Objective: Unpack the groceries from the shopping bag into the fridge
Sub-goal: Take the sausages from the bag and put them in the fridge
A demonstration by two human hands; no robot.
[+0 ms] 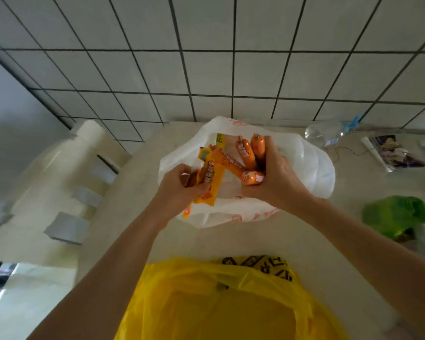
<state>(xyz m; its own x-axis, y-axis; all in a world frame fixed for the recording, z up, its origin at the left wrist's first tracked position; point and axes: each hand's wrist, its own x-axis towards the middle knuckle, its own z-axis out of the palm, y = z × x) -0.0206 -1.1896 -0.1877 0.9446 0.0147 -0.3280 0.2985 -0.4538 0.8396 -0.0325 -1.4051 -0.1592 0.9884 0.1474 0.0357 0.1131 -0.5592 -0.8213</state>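
Sausages (252,155) bunched in right hand (275,177) above white bag (312,173) on counter (255,241), long axes pointing away from person; left hand (179,185) grips yellow packs (212,177) beside them; fridge not visible

Two bare hands were over the pale stone surface (268,241), the left hand (179,190) and the right hand (275,177). Three plastic bags lay there: one white shopping bag (312,168) in the middle, one yellow bag (219,303) nearest, one green bag (395,217) at the right. About four orange plastic-wrapped sausages (252,153) showed, though the exact count was hard to tell. There was one yellow flat packet (212,177) and one clear plastic bottle (326,133) at the far right.
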